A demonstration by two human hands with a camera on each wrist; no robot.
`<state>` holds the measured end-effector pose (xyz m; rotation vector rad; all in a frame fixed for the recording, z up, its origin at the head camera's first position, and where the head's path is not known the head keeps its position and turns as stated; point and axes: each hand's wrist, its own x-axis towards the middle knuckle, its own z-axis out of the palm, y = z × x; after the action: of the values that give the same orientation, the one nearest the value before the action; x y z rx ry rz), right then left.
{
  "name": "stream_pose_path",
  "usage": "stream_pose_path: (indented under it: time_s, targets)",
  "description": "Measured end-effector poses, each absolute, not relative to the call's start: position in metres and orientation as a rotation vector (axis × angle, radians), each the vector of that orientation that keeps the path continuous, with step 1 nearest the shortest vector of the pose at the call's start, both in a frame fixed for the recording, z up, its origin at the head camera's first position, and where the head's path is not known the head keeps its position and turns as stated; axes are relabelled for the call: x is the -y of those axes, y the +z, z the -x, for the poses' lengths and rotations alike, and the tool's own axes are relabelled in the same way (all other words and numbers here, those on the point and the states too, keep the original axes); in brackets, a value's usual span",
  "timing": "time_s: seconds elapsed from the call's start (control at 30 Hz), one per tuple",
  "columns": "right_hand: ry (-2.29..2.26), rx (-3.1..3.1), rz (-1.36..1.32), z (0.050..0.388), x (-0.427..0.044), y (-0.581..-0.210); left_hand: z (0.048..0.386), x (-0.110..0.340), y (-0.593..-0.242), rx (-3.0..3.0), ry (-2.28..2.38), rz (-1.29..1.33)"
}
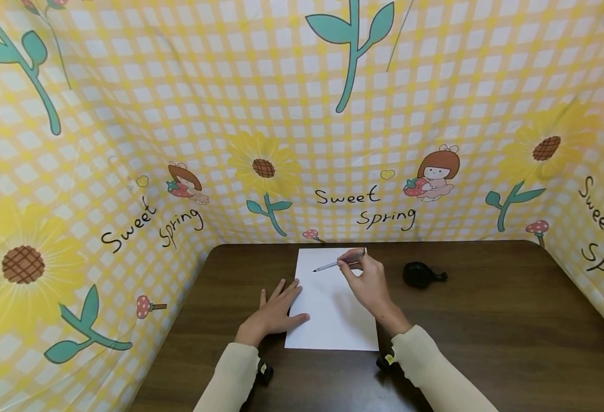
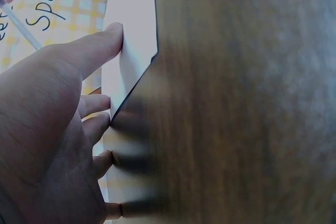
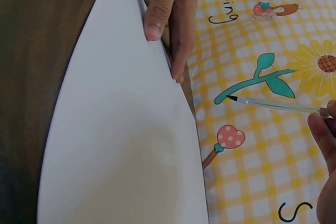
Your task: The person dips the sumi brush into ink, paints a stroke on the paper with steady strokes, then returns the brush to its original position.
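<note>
A blank white sheet of paper (image 1: pixel 333 320) lies on the dark wooden table. My left hand (image 1: pixel 273 313) rests with spread fingers on the sheet's left edge; the left wrist view shows its thumb (image 2: pixel 102 45) on the paper (image 2: pixel 137 19). Over the sheet's upper right, my right hand (image 1: pixel 370 286) pinches a slim pen (image 1: pixel 326 266), dark tip pointing left. In the right wrist view the pen (image 3: pixel 278 105) has a clear barrel and stands off the paper (image 3: pixel 115 108), with my right fingers (image 3: pixel 320 129) at its rear end. Whether the tip touches the paper, I cannot tell.
A small black object (image 1: pixel 421 275) with a short neck lies on the table (image 1: pixel 487 320), right of the paper. Yellow checked cloth (image 1: pixel 302 114) with flowers and lettering hangs behind the table and at both sides.
</note>
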<state>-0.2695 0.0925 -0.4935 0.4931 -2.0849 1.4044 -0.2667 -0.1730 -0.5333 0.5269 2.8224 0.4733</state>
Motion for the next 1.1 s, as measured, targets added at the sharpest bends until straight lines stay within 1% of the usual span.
stream_pose_path:
  time_s: [0.33,1.1]
  targets:
    - [1.357,2.15,-0.48,0.269,-0.086,-0.505,0.268,0.174,-0.534,-2.808,0.487,-0.558]
    - [1.322,2.182,-0.488,0.268,-0.076,-0.523,0.27,0.173,-0.537,-2.833,0.403,-0.52]
